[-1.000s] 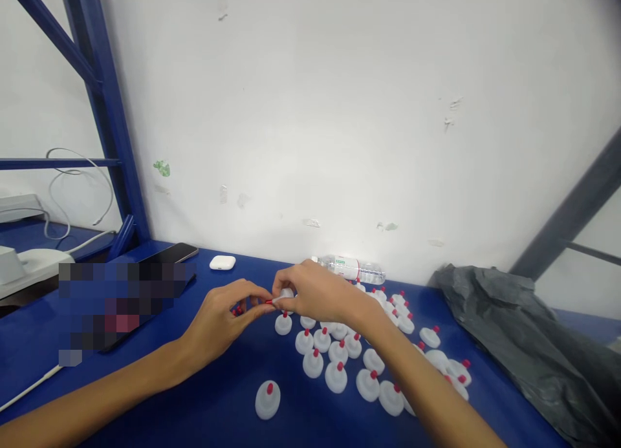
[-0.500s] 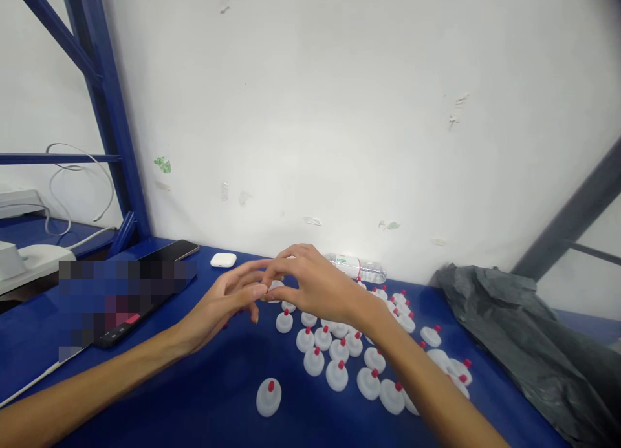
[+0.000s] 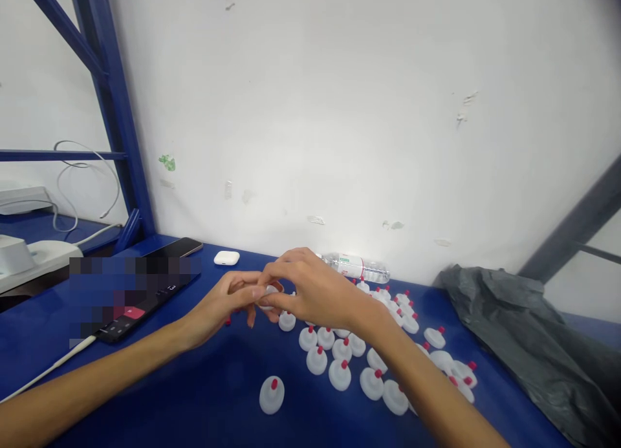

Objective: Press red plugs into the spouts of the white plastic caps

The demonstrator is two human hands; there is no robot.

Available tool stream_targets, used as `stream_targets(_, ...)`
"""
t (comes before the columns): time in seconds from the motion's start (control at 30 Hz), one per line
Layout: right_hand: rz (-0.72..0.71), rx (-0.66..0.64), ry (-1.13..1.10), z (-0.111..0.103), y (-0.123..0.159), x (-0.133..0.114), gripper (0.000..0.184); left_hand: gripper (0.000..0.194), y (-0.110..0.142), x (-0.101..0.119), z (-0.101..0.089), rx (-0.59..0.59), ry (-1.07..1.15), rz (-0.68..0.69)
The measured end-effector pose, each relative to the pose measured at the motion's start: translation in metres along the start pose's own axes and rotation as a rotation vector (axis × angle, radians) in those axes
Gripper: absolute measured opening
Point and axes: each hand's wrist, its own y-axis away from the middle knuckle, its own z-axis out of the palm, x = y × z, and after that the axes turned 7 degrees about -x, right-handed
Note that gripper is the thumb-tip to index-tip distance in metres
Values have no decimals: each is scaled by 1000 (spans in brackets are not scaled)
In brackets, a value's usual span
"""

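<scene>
Left hand (image 3: 218, 309) and right hand (image 3: 310, 289), fingers curled nearly closed, both pinch one white piece (image 3: 268, 298) above the tabletop (image 3: 208, 390), short of its back edge. Red-tipped pieces (image 3: 339, 375) spread rightward; bottle (image 3: 356, 267) along that edge.

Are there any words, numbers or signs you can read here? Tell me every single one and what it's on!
None can be read for sure.
Bottle: its label has green and red print, too small and blurred to read.
Phone with the lit screen: small pale marks, perhaps digits, too blurred to read; part of it is blocked out.
White pieces: no writing that I can see.
</scene>
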Motion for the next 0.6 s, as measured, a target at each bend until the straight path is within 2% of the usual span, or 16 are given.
stream_targets(0.07, 1, 43, 23, -4, 0, 2, 6, 48, 0, 2, -2, 52, -183, 16)
stream_targets(0.13, 65, 104, 66, -8, 2, 10, 8, 43, -1, 1, -6, 165, -633, -21)
stream_targets(0.2, 230, 104, 128, -13, 7, 23, 12, 27, -1, -2, -10, 246, -1144, -86)
stream_targets(0.27, 424, 34, 186, -16, 13, 40, 13, 18, -2, -8, -14, 247, -1414, -140)
stream_targets(0.33, 541, -40, 207, -19, 20, 60, 10, 18, -1, -15, -16, 231, -1445, -186)
stream_targets(0.43, 640, -131, 193, -19, 32, 87, 6, 20, 1, -24, -16, 212, -1485, -271)
stream_targets(0.6, 704, -313, 49, -16, 46, 108, 14, 18, 4, -28, -12, 169, -1525, -360)
